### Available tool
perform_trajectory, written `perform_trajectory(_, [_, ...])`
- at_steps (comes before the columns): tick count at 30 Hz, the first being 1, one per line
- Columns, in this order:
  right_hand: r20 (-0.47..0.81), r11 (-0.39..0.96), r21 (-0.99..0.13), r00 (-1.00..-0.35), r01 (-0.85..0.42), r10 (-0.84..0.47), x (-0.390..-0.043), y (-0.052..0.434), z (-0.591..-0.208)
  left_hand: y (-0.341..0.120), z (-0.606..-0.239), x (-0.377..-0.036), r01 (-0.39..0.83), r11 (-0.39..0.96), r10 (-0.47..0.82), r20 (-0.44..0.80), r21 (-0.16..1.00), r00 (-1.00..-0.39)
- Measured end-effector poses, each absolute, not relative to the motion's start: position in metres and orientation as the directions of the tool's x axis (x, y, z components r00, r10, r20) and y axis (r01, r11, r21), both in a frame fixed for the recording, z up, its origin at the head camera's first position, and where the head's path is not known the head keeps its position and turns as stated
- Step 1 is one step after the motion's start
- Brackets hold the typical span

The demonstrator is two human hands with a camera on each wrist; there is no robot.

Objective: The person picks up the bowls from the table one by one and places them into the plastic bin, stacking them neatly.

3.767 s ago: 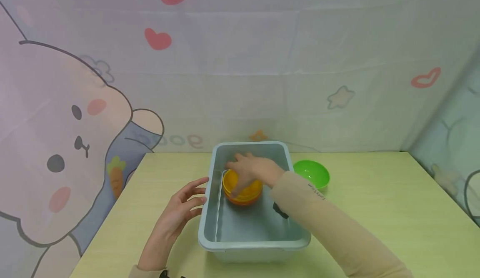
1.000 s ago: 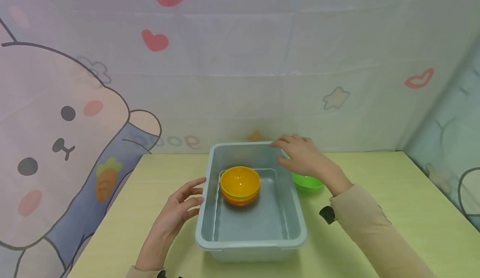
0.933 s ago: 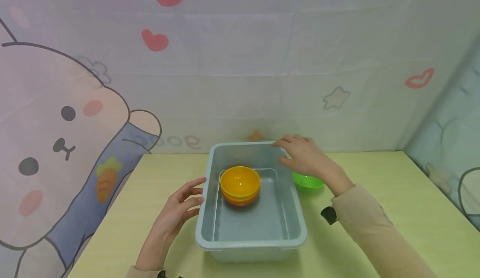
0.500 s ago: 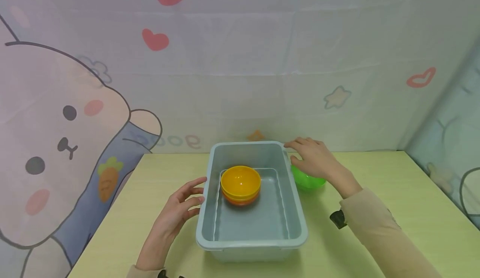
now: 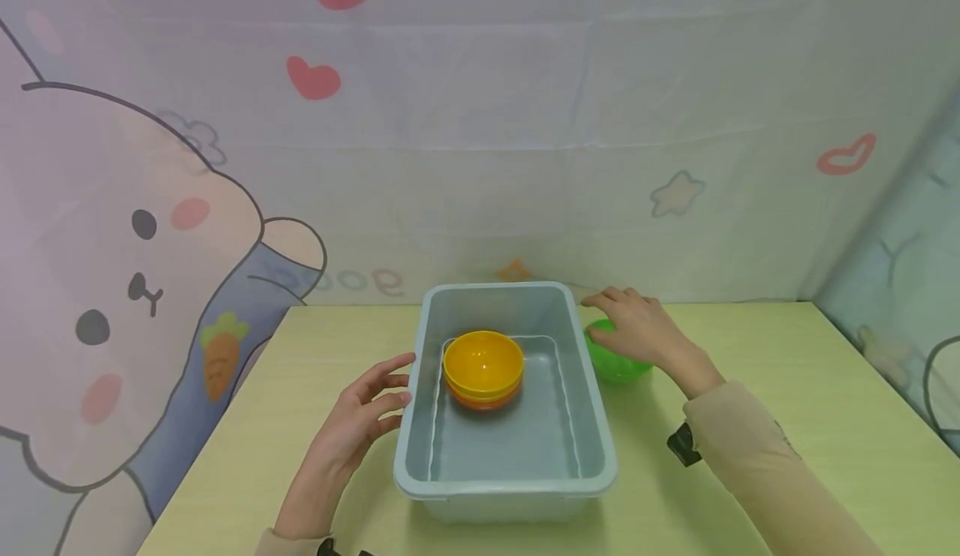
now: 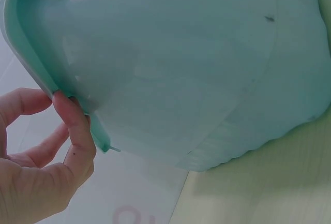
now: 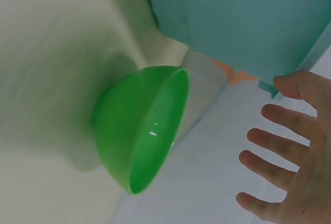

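Just right of the grey tub [image 5: 504,477], the right hand [image 5: 636,331] has left the stacked bowls [image 5: 483,369] and now hovers spread over the green bowl [image 5: 617,363], seemingly not gripping. The left hand [image 5: 358,424] still touches the tub's rim with relaxed fingers.

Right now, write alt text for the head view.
A right hand reaches over a green bowl beside a grey tub holding stacked yellow and orange bowls. The left hand rests open against the tub's left wall, on a pale green table.

My right hand [image 5: 637,331] covers much of the round green plastic bowl [image 5: 618,366]; contact unclear.
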State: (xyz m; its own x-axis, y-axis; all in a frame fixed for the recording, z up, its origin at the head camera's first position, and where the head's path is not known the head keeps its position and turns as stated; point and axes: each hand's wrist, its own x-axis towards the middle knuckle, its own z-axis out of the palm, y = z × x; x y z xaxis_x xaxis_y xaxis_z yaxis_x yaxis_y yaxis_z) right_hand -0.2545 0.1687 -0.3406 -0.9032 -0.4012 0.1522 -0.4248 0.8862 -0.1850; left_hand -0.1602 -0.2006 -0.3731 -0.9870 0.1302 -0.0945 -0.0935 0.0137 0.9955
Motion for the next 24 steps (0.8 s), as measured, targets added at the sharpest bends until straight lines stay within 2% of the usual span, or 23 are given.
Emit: perform_trajectory(24, [0.065,0.901,-0.233,-0.930,-0.366,-0.361,-0.270,0.183,-0.383,-0.201,-0.376,-0.159,-0.085,-0.005,0.136,-0.083,0.996,-0.987])
